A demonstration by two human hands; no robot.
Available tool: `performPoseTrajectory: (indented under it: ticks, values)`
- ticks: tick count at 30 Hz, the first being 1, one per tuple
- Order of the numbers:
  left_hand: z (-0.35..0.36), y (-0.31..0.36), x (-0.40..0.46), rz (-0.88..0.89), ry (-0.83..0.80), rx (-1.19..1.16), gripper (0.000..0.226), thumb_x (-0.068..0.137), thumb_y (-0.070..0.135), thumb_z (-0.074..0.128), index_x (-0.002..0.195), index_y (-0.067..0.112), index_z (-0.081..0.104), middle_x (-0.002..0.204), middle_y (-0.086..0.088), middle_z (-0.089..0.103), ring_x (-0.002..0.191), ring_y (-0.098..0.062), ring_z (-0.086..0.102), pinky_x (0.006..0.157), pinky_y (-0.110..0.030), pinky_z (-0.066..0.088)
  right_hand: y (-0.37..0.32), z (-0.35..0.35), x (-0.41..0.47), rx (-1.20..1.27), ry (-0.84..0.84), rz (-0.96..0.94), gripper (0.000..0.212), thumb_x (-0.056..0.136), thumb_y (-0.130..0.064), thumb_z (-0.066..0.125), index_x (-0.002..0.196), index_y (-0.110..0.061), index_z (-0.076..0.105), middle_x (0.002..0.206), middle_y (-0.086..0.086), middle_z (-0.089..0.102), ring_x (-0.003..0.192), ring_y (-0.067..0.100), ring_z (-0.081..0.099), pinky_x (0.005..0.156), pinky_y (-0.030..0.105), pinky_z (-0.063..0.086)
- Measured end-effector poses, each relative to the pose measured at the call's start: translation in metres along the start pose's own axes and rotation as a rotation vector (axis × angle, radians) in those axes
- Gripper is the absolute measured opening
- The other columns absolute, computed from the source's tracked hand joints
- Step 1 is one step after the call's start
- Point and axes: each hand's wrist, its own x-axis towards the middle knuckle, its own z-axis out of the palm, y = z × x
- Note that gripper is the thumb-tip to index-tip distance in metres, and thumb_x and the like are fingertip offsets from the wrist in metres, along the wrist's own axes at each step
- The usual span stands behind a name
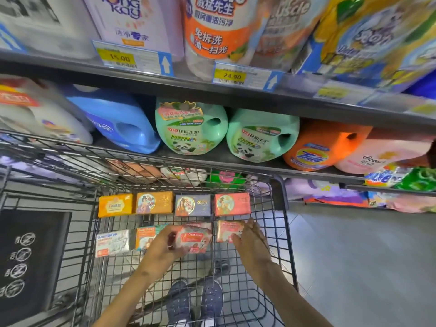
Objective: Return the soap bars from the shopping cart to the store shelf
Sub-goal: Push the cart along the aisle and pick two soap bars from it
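Note:
Several soap bars lie in two rows on the wire floor of the shopping cart (280, 223). The far row holds boxed bars: yellow (115, 205), gold (154, 202), dark blue (193, 205), red (232, 204). The near row holds wrapped goat soap bars: a white one (112, 242) and an orange one (145, 237). My left hand (165, 246) grips a pink goat soap bar (195, 239), lifted a little above another pink bar (198, 224). My right hand (250, 239) rests with fingers curled on the rightmost pink goat soap bar (227, 230).
The store shelf (212, 159) right behind the cart carries large detergent jugs: blue (122, 123), two green (188, 128), orange (323, 145), pink (382, 156). A higher shelf with price tags (232, 75) holds cleaners. Below lie bagged goods (401, 180). Grey floor lies to the right.

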Motion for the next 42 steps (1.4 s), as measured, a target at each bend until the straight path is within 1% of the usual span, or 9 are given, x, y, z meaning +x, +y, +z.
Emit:
performPoseTrajectory:
  ticks: [2,6,9,15,20,24,29,35,42]
  values:
    - [0.001,-0.004,-0.006,-0.015,0.011,-0.065,0.039,0.085,0.010,0.079,0.117,0.022,0.059,0.109,0.002,0.073,0.102,-0.005,0.068,0.081,-0.019,0.055,-0.002,0.009,0.008,0.034,0.056,0.039,0.057,0.100,-0.034,0.055,0.142,0.000,0.040,0.149,0.022,0.039,0.137,0.039,0.038,0.112,0.043,0.035]
    - [0.001,-0.012,-0.017,-0.032,0.003,-0.163,0.037,0.087,0.013,0.078,0.119,0.021,0.062,0.116,0.003,0.073,0.109,-0.010,0.067,0.094,-0.032,0.055,0.001,0.020,0.009,0.017,0.120,0.089,0.077,0.103,-0.045,0.042,0.157,-0.003,0.007,0.162,0.022,0.023,0.150,0.030,0.026,0.121,0.034,0.025]
    - [0.003,-0.013,-0.023,-0.032,0.041,-0.181,0.036,0.087,0.014,0.078,0.118,0.025,0.064,0.116,0.006,0.073,0.107,-0.008,0.067,0.093,-0.030,0.053,-0.004,0.016,0.004,0.128,0.122,0.149,0.071,0.099,-0.035,0.056,0.155,-0.005,0.023,0.146,0.014,0.047,0.136,0.025,0.046,0.114,0.031,0.037]
    - [0.000,-0.013,-0.026,-0.070,0.075,-0.203,0.039,0.087,0.004,0.075,0.118,0.026,0.063,0.119,0.001,0.072,0.112,-0.017,0.066,0.097,-0.039,0.054,-0.003,0.017,0.009,0.182,0.126,0.062,0.060,0.095,-0.017,0.059,0.150,-0.011,0.035,0.143,0.009,0.045,0.137,0.027,0.043,0.116,0.042,0.038]
    - [-0.006,-0.012,-0.032,-0.122,0.095,-0.219,0.043,0.088,0.006,0.074,0.123,0.026,0.057,0.117,-0.002,0.072,0.112,-0.022,0.065,0.101,-0.049,0.052,-0.007,0.018,0.008,0.196,-0.011,0.066,0.085,0.090,-0.057,0.060,0.155,-0.016,0.023,0.162,0.012,0.022,0.153,0.030,0.011,0.126,0.045,0.013]
    - [-0.006,-0.015,-0.032,-0.120,0.112,-0.227,0.042,0.089,0.005,0.074,0.123,0.023,0.057,0.118,-0.003,0.072,0.112,-0.024,0.066,0.098,-0.045,0.055,-0.008,0.037,0.009,0.216,0.038,0.041,0.081,0.091,-0.051,0.064,0.155,-0.031,0.019,0.162,0.004,0.020,0.152,0.032,0.013,0.125,0.048,0.016]
    - [-0.005,-0.020,-0.036,-0.139,0.106,-0.222,0.044,0.088,0.008,0.075,0.125,0.025,0.057,0.120,0.000,0.072,0.114,-0.018,0.065,0.101,-0.044,0.053,-0.010,0.047,0.013,0.472,0.006,0.034,0.064,0.086,-0.023,0.075,0.135,-0.045,0.040,0.128,0.006,0.038,0.123,0.029,0.048,0.110,0.050,0.043]
    - [-0.007,-0.016,-0.039,-0.156,0.100,-0.214,0.043,0.089,0.009,0.075,0.123,0.026,0.056,0.118,0.002,0.073,0.113,-0.017,0.066,0.101,-0.042,0.053,-0.007,0.038,0.010,0.503,-0.005,-0.016,0.048,0.081,-0.016,0.078,0.111,-0.036,0.047,0.110,-0.004,0.043,0.105,0.022,0.056,0.093,0.045,0.055]
    - [-0.015,-0.001,-0.049,-0.085,0.086,-0.267,0.038,0.092,0.008,0.071,0.122,0.030,0.061,0.121,0.004,0.072,0.108,-0.015,0.068,0.080,-0.025,0.057,0.000,0.025,-0.006,0.715,-0.093,-0.088,0.032,0.084,-0.013,0.079,0.100,-0.031,0.058,0.101,0.028,0.056,0.082,0.033,0.061,0.082,0.057,0.055]
